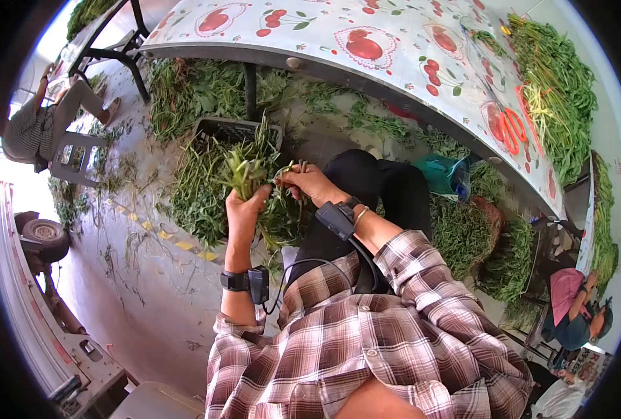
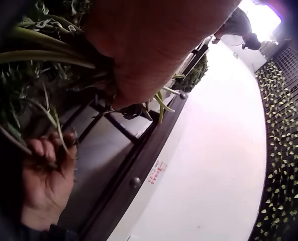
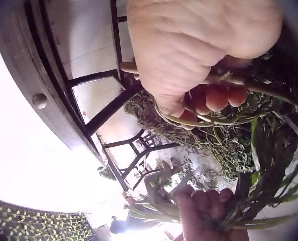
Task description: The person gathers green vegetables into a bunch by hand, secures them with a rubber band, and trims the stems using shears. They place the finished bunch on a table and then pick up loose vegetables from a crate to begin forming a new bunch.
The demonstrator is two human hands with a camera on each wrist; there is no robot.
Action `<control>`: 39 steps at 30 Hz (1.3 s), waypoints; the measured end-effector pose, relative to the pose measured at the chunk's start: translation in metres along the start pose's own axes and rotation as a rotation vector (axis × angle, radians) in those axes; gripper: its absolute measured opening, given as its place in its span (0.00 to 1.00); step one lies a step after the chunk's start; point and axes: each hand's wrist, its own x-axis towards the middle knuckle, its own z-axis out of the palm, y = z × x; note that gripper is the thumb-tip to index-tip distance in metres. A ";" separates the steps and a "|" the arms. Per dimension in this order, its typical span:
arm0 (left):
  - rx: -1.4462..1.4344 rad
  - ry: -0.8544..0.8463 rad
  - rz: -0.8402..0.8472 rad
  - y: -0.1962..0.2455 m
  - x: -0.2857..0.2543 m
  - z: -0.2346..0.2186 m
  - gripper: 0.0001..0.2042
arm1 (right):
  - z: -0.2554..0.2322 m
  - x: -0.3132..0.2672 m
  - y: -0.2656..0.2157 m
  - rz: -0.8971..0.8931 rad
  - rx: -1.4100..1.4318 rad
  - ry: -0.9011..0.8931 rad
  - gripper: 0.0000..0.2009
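The left hand [image 1: 246, 202] grips a bunch of green stems [image 1: 244, 171], their cut ends standing above the fist. Just right of it, the right hand [image 1: 310, 183] pinches thin stems between thumb and curled fingers. In the right wrist view, the right hand [image 3: 204, 55] holds a few long stems [image 3: 214, 120], and the left hand [image 3: 204, 213] is closed round the leafy bunch below. The left wrist view shows the right hand [image 2: 48, 186] with a thin stalk across its fingers, while the left hand [image 2: 149, 45] fills the top.
A dark crate [image 1: 209, 127] and heaped greens [image 1: 195, 195] lie beyond the hands. The table [image 1: 310, 35] with a fruit-print cover carries orange scissors [image 1: 511, 129] and piled greens [image 1: 555, 84]. A teal bag [image 1: 441, 174] is right of the knees. Other people are at both sides.
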 end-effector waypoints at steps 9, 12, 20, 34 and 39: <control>0.293 -0.216 0.066 0.011 0.009 0.014 0.11 | -0.007 0.000 0.006 -0.036 -0.090 -0.101 0.07; 0.236 -0.203 -0.004 0.007 0.011 0.007 0.10 | -0.001 -0.005 -0.004 0.011 -0.093 -0.134 0.06; 0.963 0.238 0.347 -0.008 0.024 -0.024 0.07 | 0.002 -0.017 -0.014 0.154 -0.261 -0.252 0.05; 0.276 -0.138 -0.039 -0.016 0.009 -0.002 0.22 | 0.003 -0.011 -0.008 -0.070 -0.042 -0.070 0.14; 0.348 -0.174 0.045 -0.020 0.003 0.013 0.21 | -0.004 -0.010 -0.005 -0.029 -0.083 -0.150 0.10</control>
